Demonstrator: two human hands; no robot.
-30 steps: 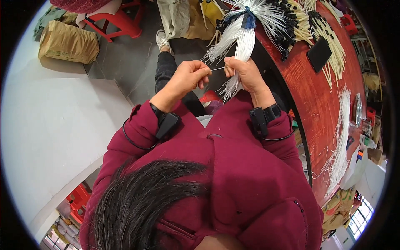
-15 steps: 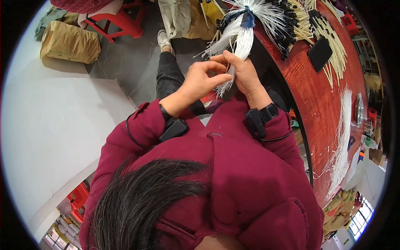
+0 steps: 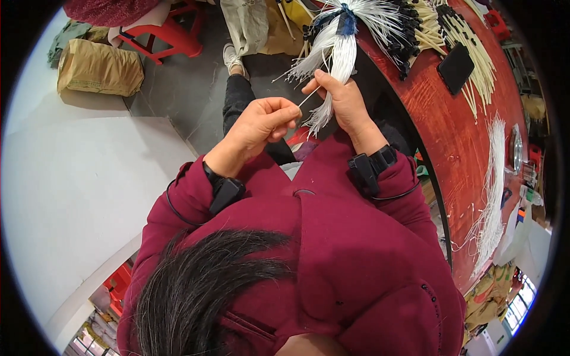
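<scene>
A large bundle of thin white strands (image 3: 343, 58) hangs over the near-left edge of the red table, bound with a dark blue tie (image 3: 347, 22) near its top. My right hand (image 3: 346, 102) is closed around the hanging strands, its thumb and index finger pinching at their left side. Out to the left, my left hand (image 3: 261, 123) pinches the end of a single white strand (image 3: 309, 96), which runs taut between the two hands. Loose lower ends of the bundle (image 3: 320, 118) dangle beside my right palm.
On the red table (image 3: 433, 130) lie a black phone (image 3: 456, 68), cream sticks (image 3: 481, 71), black-tipped pieces (image 3: 404, 35) and a second pile of white strands (image 3: 491, 196). A white surface (image 3: 89, 184) stands at left, with a brown paper sack (image 3: 101, 66) and red stool (image 3: 172, 35) beyond.
My left hand has moved away from the bundle, down and to the left, drawing one strand out straight. My right hand keeps its grip in nearly the same place.
</scene>
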